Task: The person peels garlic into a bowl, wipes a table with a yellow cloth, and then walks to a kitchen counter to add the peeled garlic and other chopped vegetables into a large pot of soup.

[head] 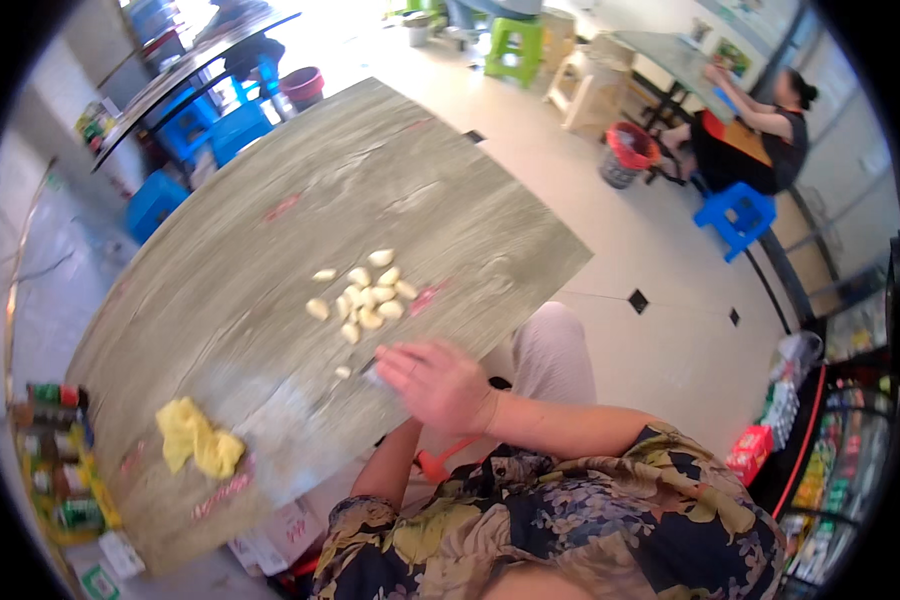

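Note:
Peeled garlic cloves (367,296) lie in a loose cluster on the wood-grain tabletop (232,300). A single clove (343,372) rests apart, nearer to me, just left of my right hand's fingertips. My right hand (435,382) is over the near edge of the table, back up, its fingers stretched to the left. Under those fingers shows a small pale thing with a dark edge (371,371), too blurred to name; whether it is gripped is unclear. My left forearm (390,461) rises toward the same spot, and the left hand itself is hidden behind the right one.
A crumpled yellow cloth (199,439) lies at the table's left. Beyond the left edge stand bottles and cans in a yellow crate (60,472). A lined wastebasket (628,154), a blue stool (736,214) and a seated person (784,135) are at the right.

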A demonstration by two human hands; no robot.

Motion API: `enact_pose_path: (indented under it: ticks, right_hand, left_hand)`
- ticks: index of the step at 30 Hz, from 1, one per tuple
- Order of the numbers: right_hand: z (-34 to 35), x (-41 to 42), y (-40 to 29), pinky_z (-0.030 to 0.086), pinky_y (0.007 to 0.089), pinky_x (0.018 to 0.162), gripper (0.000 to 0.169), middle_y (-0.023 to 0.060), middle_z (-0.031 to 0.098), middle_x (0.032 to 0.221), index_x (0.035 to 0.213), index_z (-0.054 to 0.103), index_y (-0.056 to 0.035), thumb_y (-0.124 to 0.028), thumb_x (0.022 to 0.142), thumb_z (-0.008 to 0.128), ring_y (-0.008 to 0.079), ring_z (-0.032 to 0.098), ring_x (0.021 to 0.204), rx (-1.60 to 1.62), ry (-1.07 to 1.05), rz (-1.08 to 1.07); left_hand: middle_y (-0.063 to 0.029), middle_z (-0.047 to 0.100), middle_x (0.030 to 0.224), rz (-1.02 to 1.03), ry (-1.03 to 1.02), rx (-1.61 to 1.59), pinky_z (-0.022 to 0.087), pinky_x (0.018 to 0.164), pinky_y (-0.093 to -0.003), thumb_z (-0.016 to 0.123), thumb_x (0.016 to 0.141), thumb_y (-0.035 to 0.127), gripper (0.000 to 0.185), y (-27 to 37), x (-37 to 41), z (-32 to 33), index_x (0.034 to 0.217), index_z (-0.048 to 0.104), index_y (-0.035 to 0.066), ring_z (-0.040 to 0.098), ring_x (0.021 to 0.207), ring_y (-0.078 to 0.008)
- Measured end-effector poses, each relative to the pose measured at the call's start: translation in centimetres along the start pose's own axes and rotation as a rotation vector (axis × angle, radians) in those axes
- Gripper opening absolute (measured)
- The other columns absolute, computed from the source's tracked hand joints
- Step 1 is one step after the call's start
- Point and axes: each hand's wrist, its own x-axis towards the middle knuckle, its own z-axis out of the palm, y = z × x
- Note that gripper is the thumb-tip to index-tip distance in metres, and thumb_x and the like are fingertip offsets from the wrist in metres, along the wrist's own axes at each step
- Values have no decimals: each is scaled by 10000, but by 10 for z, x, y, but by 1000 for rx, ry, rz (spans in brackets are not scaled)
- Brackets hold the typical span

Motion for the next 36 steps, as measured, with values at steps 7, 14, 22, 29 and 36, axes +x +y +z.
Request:
enact_pose_path:
  ticks: [7, 14, 22, 29, 36]
  right_hand:
    - [-2, -5, 1, 465, 372, 898, 321, 100, 616, 1209, 1120, 610, -56, -70, 802, 566, 257, 590, 1034, 52, -8, 20]
    - [-1, 42, 41, 454, 376, 919, 318, 186, 623, 1146, 1242, 551, -18, -161, 986, 429, 336, 591, 1066, 694, 187, 487]
    - [79, 83, 76, 492, 402, 836, 340, 219, 659, 1027, 1181, 599, -17, -245, 969, 462, 345, 645, 939, 642, 111, 562]
    - [92, 94, 63, 500, 371, 811, 318, 191, 677, 1009, 1152, 612, -6, -226, 963, 482, 273, 660, 908, 832, 126, 569]
    - [116, 121, 35, 509, 301, 721, 258, 95, 649, 947, 1108, 593, 10, -171, 973, 469, 170, 616, 793, 1618, 189, 929]
  left_hand:
    - [-132, 632, 1140, -90, -286, -365, 499, 848, -312, 570, 930, 171, 349, 189, -131, -128, 1237, 559, 5, 620, 986, -196]
    - [-194, 575, 1217, 193, 692, 111, 422, 974, -380, 567, 932, 186, 392, 274, -135, -232, 1256, 531, -31, 545, 1143, -273]
    - [-287, 305, 1442, 22, 621, 740, 214, 1125, -484, 600, 851, 426, 848, 242, -20, -224, 1434, 227, -65, 262, 1376, -386]
    - [-272, 513, 1248, 133, 834, 259, 390, 997, -443, 528, 902, 179, 558, 230, 15, -212, 1360, 361, -93, 494, 1168, -400]
    - [-203, 565, 1226, 105, 1103, -160, 445, 945, -335, 492, 961, 149, 454, 206, 28, -224, 1345, 407, -77, 568, 1095, -244]
